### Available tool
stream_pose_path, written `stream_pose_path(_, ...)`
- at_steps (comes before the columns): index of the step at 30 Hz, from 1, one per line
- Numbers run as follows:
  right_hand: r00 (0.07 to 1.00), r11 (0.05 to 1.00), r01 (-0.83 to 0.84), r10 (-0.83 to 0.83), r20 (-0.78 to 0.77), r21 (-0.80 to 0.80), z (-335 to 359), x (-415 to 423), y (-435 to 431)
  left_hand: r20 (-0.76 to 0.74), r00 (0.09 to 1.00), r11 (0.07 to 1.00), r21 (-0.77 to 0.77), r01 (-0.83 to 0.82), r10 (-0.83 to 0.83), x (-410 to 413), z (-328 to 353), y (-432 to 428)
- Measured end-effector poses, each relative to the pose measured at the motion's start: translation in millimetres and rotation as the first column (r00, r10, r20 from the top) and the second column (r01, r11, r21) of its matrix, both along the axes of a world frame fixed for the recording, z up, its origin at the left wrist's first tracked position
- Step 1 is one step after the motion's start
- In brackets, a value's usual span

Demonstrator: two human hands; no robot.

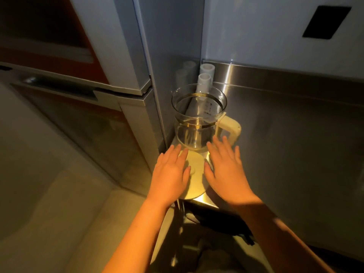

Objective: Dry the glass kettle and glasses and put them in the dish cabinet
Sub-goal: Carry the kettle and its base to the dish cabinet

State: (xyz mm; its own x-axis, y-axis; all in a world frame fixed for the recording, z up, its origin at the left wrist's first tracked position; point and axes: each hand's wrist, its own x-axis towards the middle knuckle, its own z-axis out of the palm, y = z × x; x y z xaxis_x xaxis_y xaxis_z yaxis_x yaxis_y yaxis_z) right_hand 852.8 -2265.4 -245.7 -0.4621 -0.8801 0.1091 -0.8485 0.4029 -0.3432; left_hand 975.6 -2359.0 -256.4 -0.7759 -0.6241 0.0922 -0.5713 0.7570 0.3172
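Observation:
A clear glass kettle [199, 117] with a cream handle [230, 128] stands uncovered on the steel counter [285, 134], in the corner by the fridge. Just in front of it a round cream lid or base [194, 174] lies flat near the counter's front edge. My left hand [170, 172] hovers flat over the disc's left side, fingers spread, holding nothing. My right hand [226, 168] hovers on its right side, fingers spread, fingertips close to the kettle's bottom and handle. No drinking glasses are visible.
Two white pipe ends [204, 75] stand behind the kettle in the corner. A tall grey fridge [122, 62] stands immediately left of the counter. A steel backsplash [275, 73] and a pale wall with a dark rectangle [327, 21] lie behind. Tiled floor lies lower left.

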Motion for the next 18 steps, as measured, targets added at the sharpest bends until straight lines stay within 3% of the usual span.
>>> stream_pose_path(6,0.993,0.998,-0.06,0.062,-0.101,0.025,6,80,-13,0.014,0.998,0.998,-0.002,-0.057,0.057,77,10,-9)
stream_pose_path(18,0.96,0.953,-0.275,0.279,-0.018,0.124,9,235,-61,0.034,0.972,0.972,0.028,-0.235,0.234,232,15,-31)
